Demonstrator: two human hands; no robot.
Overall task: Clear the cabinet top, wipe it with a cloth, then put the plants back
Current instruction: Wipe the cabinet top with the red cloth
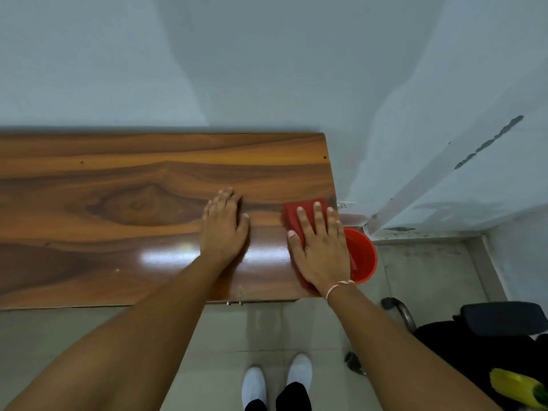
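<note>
My right hand (pixel 321 250) lies flat, fingers straight and spread, pressing the red cloth (pixel 299 215) onto the cabinet top (pixel 118 203). Nothing is pinched; the palm pins the cloth, which shows beyond the fingertips and thumb, right of frame centre, at the top's right end.

My left hand (pixel 225 226) rests flat on bare wood just left of it, fingers relaxed and holding nothing, most likely as a brace.

The top is bare and glossy, with a light glare along the near edge. No plants stand on it, so clearing looks done and wiping is the step in hand.

Past the right end, lower down, sits a red bucket (pixel 363 256), partly behind my wrist. Yellow-green leaves (pixel 516 387) show at the lower right corner, possibly one of the plants; too cropped to say.

Next, as I judge: sweep the cloth leftward across the remaining board with steady flat pressure, shifting the bracing hand out of its path.
</note>
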